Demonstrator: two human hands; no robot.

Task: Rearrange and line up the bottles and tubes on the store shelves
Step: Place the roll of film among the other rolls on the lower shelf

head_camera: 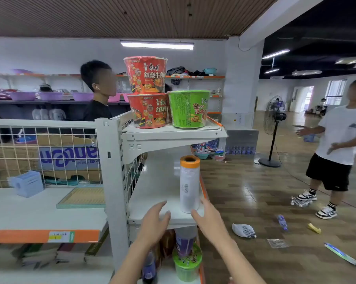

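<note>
White tube (189,184) with an orange top stands upright near the shelf (152,193) front edge. Left hand (155,219) and right hand (209,217) flank its base, fingers spread, empty. Bottles below are partly hidden.

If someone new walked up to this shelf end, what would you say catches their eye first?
Most likely the noodle tubs on the top shelf: two red tubs stacked, with a green tub beside the lower one. Next, the tall white roll with an orange top standing alone on the middle shelf, with the left hand and right hand open on either side of its base.
</note>
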